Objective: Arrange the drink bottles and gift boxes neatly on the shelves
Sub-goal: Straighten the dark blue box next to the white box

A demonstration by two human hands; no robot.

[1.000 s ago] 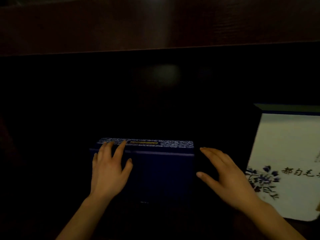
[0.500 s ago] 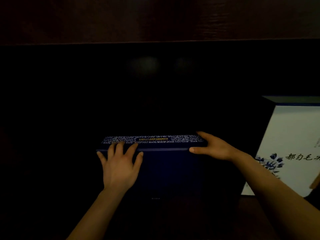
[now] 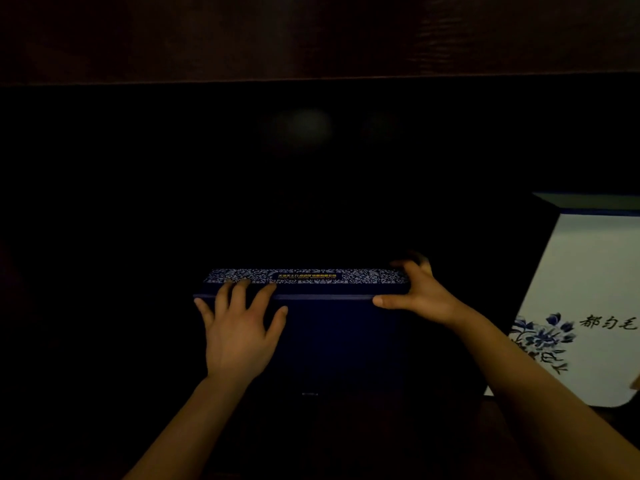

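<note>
Dim shelf bay, dark wood.
A dark brown wood board point(image 3: 311, 36) w/ visible grain runs across the top; its lower edge catches a thin line of light. Below it the recess point(image 3: 138, 185) is near black, w/ one faint pale glare spot point(image 3: 301, 128) on the back.

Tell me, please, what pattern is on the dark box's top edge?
A blue-and-white floral scroll on the dark box, seen from the head camera.

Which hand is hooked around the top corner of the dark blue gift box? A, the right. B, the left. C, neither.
A: the right hand wraps the top right corner of the dark blue gift box, while the left hand lies flat on its front.
</note>
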